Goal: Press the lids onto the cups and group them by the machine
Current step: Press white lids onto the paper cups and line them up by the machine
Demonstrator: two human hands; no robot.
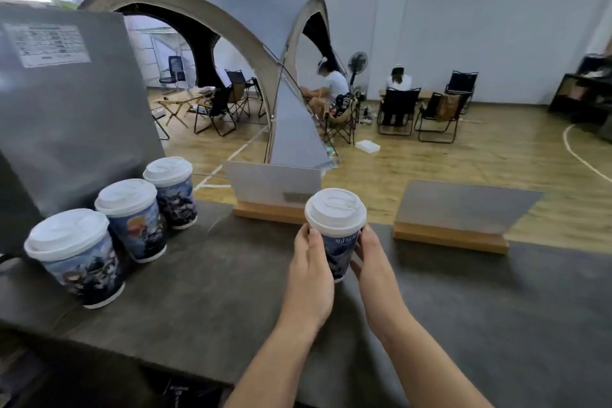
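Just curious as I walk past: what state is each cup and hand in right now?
Held cup: lidded, upright, gripped by both hands.
Three cups by the machine: lidded, upright, in a row.
Left hand: holds the cup's side.
Right hand: holds the opposite side.

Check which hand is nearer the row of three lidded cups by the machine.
Left. The left hand grips the fourth cup on the side facing the three cups; the right hand grips its far side, farther from them.
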